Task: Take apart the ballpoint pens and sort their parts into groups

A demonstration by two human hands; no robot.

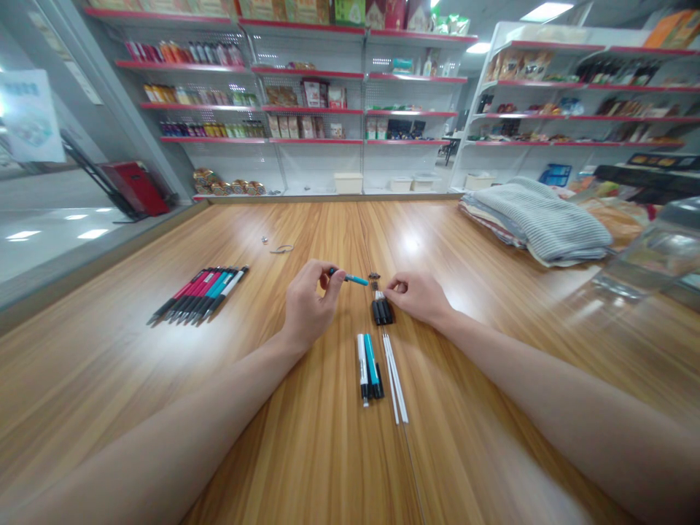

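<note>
My left hand (309, 306) pinches a blue pen barrel (356, 279), its tip pointing right above the table. Close by on the right, my right hand (421, 295) has its fingers closed beside the white-ended black pen grips (382, 312); anything between the fingertips is too small to make out. Small dark pen parts (375, 276) lie just behind the grips. Nearer to me, a white pen barrel (362, 361) and a blue pen barrel with a black clip (372, 361) rest side by side. White ink refills (396, 379) lie parallel to their right.
Several assembled pens (200, 293) in red, blue and white form a row at the left. A thin ring-like piece (282, 249) lies farther back. Folded cloths (539, 219) and a clear container (650, 248) occupy the right side. Stocked shelves (311, 73) stand behind the table.
</note>
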